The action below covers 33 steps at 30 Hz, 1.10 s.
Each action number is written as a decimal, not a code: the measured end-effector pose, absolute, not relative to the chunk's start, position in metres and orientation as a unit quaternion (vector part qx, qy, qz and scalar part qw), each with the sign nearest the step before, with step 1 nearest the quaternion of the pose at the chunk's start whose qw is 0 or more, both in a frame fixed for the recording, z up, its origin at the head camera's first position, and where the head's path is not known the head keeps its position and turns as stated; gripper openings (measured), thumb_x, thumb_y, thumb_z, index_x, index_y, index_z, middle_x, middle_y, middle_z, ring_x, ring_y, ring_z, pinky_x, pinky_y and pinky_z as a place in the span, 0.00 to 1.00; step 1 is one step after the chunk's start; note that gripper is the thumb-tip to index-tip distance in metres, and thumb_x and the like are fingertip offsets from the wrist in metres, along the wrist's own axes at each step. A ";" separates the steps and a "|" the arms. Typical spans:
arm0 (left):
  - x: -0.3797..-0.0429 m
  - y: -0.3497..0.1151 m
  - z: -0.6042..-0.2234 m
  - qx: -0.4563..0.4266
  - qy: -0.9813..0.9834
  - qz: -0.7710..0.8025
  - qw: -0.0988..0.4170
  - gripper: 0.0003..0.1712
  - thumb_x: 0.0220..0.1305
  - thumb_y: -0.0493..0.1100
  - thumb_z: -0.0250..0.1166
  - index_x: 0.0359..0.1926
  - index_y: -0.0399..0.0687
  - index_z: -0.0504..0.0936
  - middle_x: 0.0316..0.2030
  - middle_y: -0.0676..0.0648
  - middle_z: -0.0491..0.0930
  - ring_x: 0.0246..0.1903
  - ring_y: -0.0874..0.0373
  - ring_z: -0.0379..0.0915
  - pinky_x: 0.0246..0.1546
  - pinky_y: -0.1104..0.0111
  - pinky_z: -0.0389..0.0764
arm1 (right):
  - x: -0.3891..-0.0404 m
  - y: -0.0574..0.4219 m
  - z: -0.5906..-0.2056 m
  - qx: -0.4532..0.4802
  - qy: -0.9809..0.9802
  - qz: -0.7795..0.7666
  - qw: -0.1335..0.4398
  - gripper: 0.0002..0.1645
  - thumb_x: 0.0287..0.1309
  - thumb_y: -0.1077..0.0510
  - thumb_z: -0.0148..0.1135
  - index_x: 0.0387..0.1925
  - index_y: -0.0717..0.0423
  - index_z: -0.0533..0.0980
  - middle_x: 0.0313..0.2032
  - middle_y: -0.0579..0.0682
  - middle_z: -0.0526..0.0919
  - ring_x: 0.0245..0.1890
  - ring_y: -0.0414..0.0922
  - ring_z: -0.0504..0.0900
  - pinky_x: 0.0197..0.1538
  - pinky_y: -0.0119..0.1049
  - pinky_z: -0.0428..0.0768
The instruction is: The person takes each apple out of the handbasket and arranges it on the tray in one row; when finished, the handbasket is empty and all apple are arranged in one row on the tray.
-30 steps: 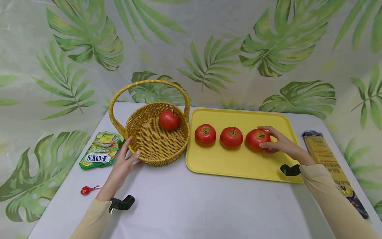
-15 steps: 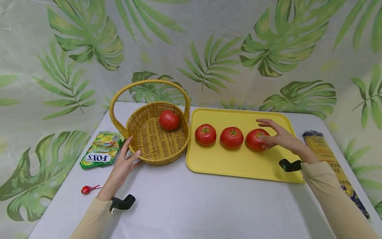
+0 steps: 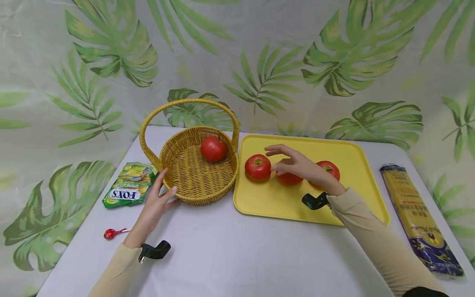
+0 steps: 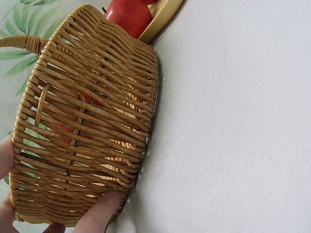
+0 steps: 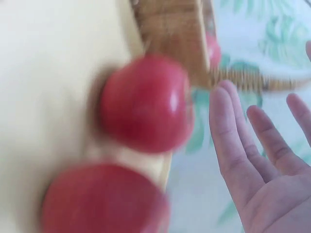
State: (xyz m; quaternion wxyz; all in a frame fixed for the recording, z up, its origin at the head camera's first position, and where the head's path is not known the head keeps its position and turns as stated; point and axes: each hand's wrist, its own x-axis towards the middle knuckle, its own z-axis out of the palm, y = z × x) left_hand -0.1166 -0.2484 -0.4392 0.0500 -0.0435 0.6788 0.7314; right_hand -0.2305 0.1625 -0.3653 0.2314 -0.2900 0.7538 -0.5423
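Here the right hand (image 3: 297, 167) hovers spread-fingered over the middle round red tomato (image 3: 288, 178) on the yellow plastic tray (image 3: 356, 154); the left hand (image 3: 157, 202), fingers straight, touches the woven wicker basket (image 3: 193, 181).

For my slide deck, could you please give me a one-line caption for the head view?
Left hand steadies a wicker basket holding one tomato; open right hand hovers over three tomatoes on a yellow tray.

Left hand (image 3: 157, 202) rests with fingers spread; right hand (image 3: 297, 167) hovers, fingers extended.

Four tomatoes (image 3: 257, 167), one basket (image 3: 193, 194), one tray (image 3: 352, 152), one lollipop (image 3: 109, 234).
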 end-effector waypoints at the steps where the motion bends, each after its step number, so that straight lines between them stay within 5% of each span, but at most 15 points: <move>1: -0.117 -0.248 -0.439 -0.044 0.680 0.730 0.049 0.41 0.73 0.39 0.52 0.76 0.57 0.37 0.73 0.43 0.26 0.67 0.36 0.46 0.61 0.44 0.62 | -0.232 0.152 -0.365 -0.300 0.749 -0.542 0.234 0.32 0.66 0.57 0.58 0.69 0.52 0.61 0.65 0.57 0.63 0.52 0.61 0.75 0.51 0.44 0.79; 11: -0.117 -0.248 -0.440 -0.046 0.683 0.728 0.047 0.41 0.73 0.40 0.52 0.76 0.59 0.37 0.73 0.43 0.26 0.67 0.36 0.45 0.61 0.43 0.62 | -0.252 0.063 -0.369 -0.345 0.731 -0.539 0.237 0.33 0.65 0.57 0.59 0.68 0.49 0.60 0.64 0.59 0.62 0.50 0.56 0.78 0.53 0.53 0.77; 17: -0.117 -0.248 -0.440 -0.046 0.682 0.728 0.046 0.41 0.73 0.40 0.52 0.76 0.57 0.37 0.73 0.44 0.26 0.67 0.36 0.46 0.60 0.42 0.62 | -0.263 0.025 -0.368 -0.307 0.740 -0.545 0.249 0.38 0.65 0.53 0.59 0.71 0.50 0.55 0.68 0.58 0.57 0.52 0.53 0.76 0.51 0.47 0.79; 25: -0.117 -0.248 -0.440 -0.049 0.685 0.725 0.047 0.41 0.73 0.40 0.52 0.76 0.57 0.38 0.73 0.43 0.28 0.67 0.35 0.46 0.60 0.43 0.63 | -0.277 -0.006 -0.371 -0.237 0.770 -0.530 0.266 0.41 0.66 0.53 0.57 0.74 0.48 0.48 0.71 0.58 0.51 0.52 0.66 0.71 0.54 0.58 0.73; 33: -0.117 -0.248 -0.441 -0.047 0.682 0.728 0.044 0.41 0.73 0.40 0.52 0.76 0.57 0.38 0.73 0.43 0.28 0.67 0.35 0.47 0.60 0.43 0.63 | -0.282 -0.018 -0.378 -0.240 0.804 -0.483 0.250 0.39 0.66 0.53 0.57 0.73 0.49 0.51 0.69 0.55 0.55 0.64 0.54 0.61 0.54 0.56 0.73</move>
